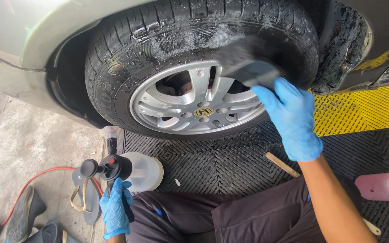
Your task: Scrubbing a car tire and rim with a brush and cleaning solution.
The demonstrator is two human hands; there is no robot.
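A wet, soapy car tyre (158, 40) with a silver alloy rim (190, 101) fills the upper middle of the head view. My right hand (289, 117), in a blue glove, grips a dark brush (248, 67) pressed against the tyre's right sidewall; the brush is motion-blurred. Lower left, my left hand (115, 209), also in a blue glove, holds the black handle of a pump sprayer (136, 168) with a white translucent tank, standing on the mat's edge beside my knee.
A black grid mat (230, 157) lies under the wheel, with a yellow section (365, 112) to the right. A pink bottle (383, 186) lies at right, a wooden stick (282, 164) near my arm. Sandals (84, 193) and an orange hose (41, 175) lie on the concrete at left.
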